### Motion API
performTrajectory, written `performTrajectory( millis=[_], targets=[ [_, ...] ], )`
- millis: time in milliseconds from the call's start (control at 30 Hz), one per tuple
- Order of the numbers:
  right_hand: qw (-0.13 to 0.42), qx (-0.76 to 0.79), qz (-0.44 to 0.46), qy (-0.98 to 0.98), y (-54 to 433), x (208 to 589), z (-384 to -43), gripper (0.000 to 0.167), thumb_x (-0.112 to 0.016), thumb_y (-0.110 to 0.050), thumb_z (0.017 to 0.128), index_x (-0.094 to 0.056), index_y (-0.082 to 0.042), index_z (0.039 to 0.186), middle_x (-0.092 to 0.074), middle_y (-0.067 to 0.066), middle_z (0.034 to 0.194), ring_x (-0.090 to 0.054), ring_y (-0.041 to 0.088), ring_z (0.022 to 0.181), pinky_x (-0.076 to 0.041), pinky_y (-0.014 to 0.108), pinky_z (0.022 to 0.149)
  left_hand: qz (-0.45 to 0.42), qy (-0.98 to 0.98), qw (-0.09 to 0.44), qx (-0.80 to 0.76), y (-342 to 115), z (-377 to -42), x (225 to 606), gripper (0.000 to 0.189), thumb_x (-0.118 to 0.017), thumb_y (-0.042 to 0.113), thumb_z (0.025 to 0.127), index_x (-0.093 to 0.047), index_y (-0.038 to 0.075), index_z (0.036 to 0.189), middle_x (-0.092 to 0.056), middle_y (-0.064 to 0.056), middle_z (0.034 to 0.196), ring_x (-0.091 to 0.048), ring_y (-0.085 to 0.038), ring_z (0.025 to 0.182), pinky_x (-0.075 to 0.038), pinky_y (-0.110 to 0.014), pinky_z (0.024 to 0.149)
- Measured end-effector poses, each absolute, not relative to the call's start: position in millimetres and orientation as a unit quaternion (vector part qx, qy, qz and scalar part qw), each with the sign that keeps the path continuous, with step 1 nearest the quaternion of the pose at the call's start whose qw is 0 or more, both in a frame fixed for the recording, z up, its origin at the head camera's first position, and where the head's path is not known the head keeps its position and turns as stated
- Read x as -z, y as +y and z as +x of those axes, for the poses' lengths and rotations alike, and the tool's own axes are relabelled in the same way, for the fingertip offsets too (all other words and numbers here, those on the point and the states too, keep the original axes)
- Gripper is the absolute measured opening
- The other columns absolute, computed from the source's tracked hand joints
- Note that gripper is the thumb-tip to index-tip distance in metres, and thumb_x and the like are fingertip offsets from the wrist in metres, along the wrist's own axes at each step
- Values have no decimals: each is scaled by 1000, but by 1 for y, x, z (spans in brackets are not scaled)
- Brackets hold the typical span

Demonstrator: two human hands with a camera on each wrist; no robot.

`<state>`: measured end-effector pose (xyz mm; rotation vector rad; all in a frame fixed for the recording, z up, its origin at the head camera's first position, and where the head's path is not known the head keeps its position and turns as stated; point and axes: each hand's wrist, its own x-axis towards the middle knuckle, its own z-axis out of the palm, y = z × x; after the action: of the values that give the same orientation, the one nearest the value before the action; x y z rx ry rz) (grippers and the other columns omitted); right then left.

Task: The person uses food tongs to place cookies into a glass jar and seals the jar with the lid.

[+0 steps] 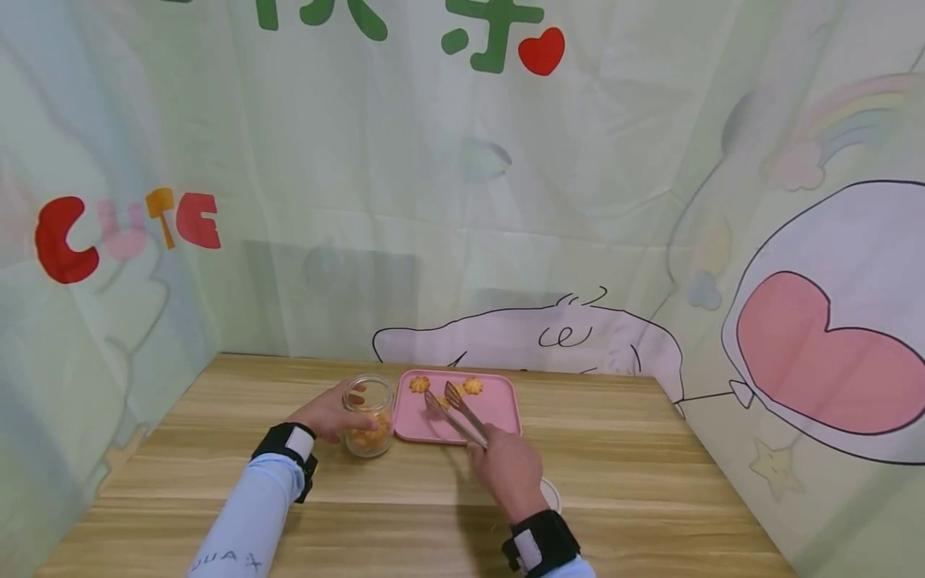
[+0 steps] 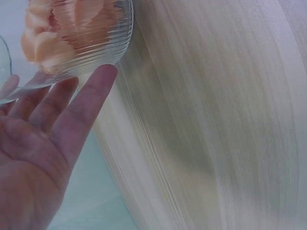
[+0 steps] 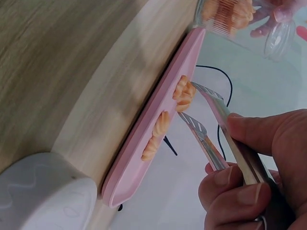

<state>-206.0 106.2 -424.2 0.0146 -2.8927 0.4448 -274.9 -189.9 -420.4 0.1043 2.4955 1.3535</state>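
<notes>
My left hand (image 1: 334, 413) holds a clear glass jar (image 1: 370, 451) on the table, thumb at the near side and fingers behind. The jar has no lid on it, and piped cookies (image 2: 79, 28) lie inside. In my right hand (image 1: 508, 470) are metal tongs (image 1: 470, 423), their slotted tips spread apart over a pink tray (image 1: 506, 405). Several flower-shaped cookies (image 1: 419, 384) lie on that tray. From the right wrist view, the tips are close to one cookie (image 3: 183, 93); whether they touch it I cannot tell.
A white round object (image 3: 45, 196), partly hidden behind my right hand in the head view, lies on the wooden table (image 1: 636, 498). Printed cloth (image 1: 347, 241) hangs behind and on both sides of the table. The tray is beside the jar, near the back edge.
</notes>
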Motion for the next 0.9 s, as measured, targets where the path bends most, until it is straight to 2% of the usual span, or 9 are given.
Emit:
performTrajectory(
  millis=[200,400,700,900],
  targets=[
    [142,-160,16,-977,109,420,-205,29,-81,-31,93,-77,-11,114,-64,4,73,-55,19,60,-42,37,50,36,867,151,-474,-189,-272,417,90,-85,26,90,-34,-2,158,-43,-35,156,-51,-53,136,-54,-67,96],
    [140,-169,13,-976,108,409,-203,37,-81,-32,95,-75,-9,124,-63,2,75,-52,17,61,-41,32,51,38,867,150,-473,-187,-267,411,88,-84,25,91,-34,-3,158,-43,-35,156,-51,-54,135,-54,-66,95],
    [154,-179,22,-971,100,387,-195,42,-80,-34,96,-74,-10,130,-59,0,71,-48,17,58,-35,30,48,41,867,151,-474,-188,-267,411,88,-83,24,91,-33,-3,159,-43,-35,156,-50,-55,136,-54,-68,94],
    [192,-180,45,-964,91,373,-186,43,-80,-35,95,-75,-13,131,-58,-1,67,-46,15,55,-33,30,45,44,866,151,-475,-189,-269,412,88,-83,23,91,-33,-4,158,-43,-36,155,-50,-56,136,-54,-70,93]
  ],
)
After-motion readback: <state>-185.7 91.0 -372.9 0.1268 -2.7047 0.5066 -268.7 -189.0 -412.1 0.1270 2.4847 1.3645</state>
